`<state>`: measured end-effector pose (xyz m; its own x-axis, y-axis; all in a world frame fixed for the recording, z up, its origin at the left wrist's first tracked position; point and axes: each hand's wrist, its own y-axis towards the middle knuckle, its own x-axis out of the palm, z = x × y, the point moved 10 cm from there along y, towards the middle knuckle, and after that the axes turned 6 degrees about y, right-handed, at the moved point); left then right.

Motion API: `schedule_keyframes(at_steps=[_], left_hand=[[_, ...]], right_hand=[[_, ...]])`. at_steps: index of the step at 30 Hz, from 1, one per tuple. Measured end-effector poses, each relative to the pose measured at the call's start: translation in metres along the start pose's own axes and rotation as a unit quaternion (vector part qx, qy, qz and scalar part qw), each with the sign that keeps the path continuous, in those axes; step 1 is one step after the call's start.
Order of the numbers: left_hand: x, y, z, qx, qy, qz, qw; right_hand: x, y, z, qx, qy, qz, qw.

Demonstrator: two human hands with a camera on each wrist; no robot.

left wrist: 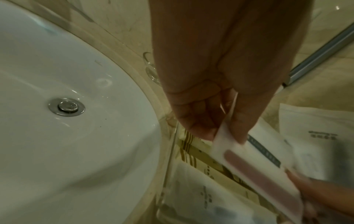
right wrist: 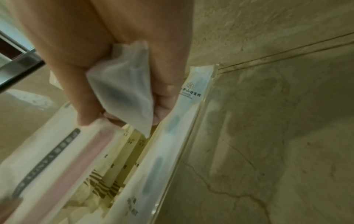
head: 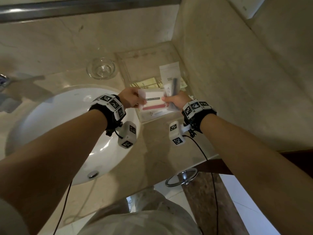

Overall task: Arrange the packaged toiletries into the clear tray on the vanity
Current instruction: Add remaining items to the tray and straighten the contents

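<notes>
Pink-strip packet (head: 153, 100) held level between both hands, just above clear tray (head: 144, 120). Left hand (head: 130, 99) pinches its left end; right hand (head: 175, 100) pinches its right end and grips a frosted pouch (head: 170, 89).

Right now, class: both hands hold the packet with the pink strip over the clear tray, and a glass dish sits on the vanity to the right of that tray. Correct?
Not quite. In the head view the glass dish sits left of the clear tray, beside the sink. Otherwise right: left hand and right hand hold the packet with the pink strip over it.
</notes>
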<state>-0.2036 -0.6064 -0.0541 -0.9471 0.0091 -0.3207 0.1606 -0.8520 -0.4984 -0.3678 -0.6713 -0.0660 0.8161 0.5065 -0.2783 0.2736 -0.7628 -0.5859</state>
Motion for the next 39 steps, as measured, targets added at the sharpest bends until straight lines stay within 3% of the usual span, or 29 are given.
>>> schedule_keyframes(at_steps=[14,21,39], left_hand=[[-0.024,0.009,-0.022,-0.069,0.056,0.017,0.996],[-0.058,0.012,-0.029,-0.065,0.021,0.121,0.990],[-0.053,0.022,-0.036,-0.064,-0.003,0.119,0.991]], right_hand=[[-0.004,0.005,-0.011,0.003,-0.044,0.022,0.999],[-0.006,0.014,-0.004,0.037,-0.101,0.021,0.994],[0.017,0.025,-0.016,0.047,-0.235,0.044,0.970]])
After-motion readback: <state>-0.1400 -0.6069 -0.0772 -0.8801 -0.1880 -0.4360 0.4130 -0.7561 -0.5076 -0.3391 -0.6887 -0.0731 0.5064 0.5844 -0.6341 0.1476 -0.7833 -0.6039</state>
